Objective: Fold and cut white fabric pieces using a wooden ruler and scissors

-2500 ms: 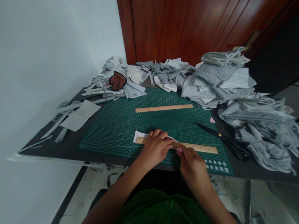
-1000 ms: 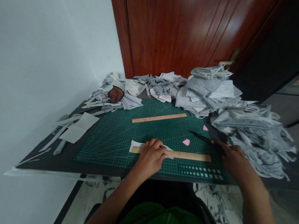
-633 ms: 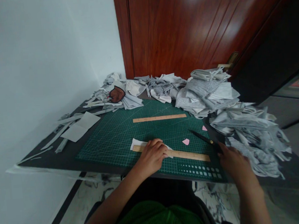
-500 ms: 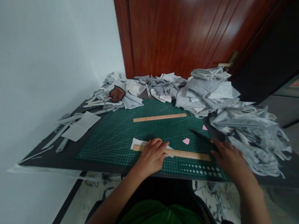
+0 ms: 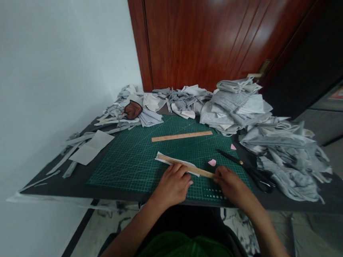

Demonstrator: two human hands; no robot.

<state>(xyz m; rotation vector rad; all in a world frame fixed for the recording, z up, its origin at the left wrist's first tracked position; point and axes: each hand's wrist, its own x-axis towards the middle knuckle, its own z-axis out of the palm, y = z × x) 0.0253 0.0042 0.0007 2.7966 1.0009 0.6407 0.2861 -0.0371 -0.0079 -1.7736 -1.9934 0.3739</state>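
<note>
A dark table carries a green mat; left of the mat lie white paper and strips of cloth, behind it heaps of cloth scraps, right of it piles of grey cloth, and scissors lie across its right edge

I see a red-brown wooden door at the far side, a black-edged brown cloth piece among grey-white fabric scraps far left, a creased off-white sheet nearer me, and heaped grey cloth at right.

The hands hide parts of the nearer ruler, its markings illegible.
</note>
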